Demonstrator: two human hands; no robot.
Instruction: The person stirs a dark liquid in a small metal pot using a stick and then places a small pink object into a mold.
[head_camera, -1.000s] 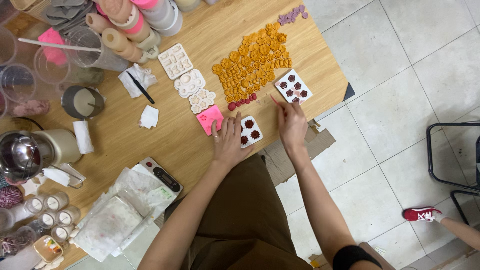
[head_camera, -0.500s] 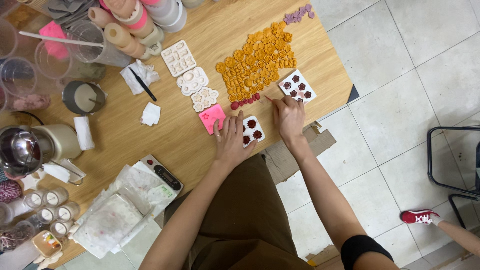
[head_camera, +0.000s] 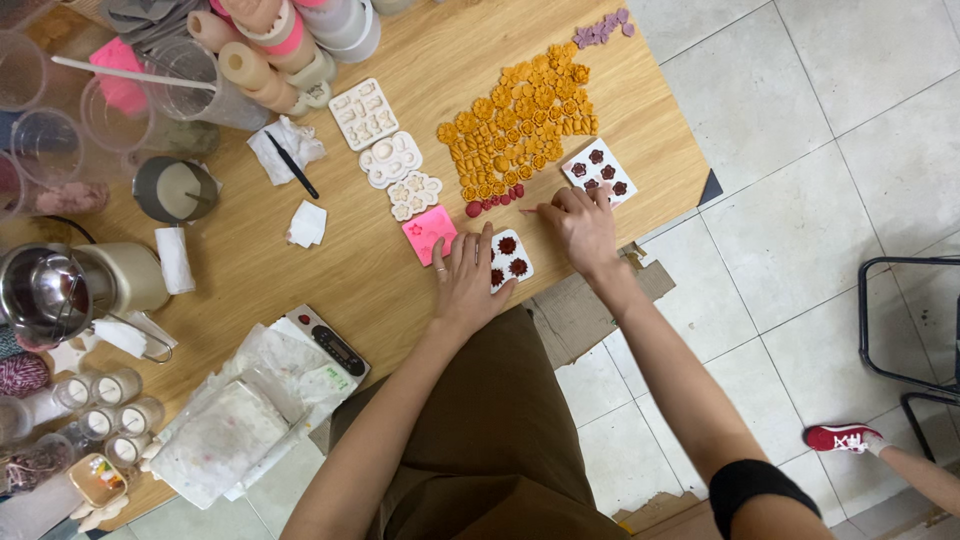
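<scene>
Her left hand lies flat, fingers spread, pinning a white mould with three dark red flowers to the table. Her right hand, fingers pinched together, touches a second white mould holding five; beyond lie orange flowers.

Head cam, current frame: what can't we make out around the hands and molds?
- Head view: the left hand covers part of the small white mold; the cavities beneath are hidden.
- Head view: whatever the right hand pinches at its fingertips is too small to identify.
- Head view: shapes of the orange pieces are too small to tell apart.
- Head view: the clear cups are cut by the left edge.
</scene>
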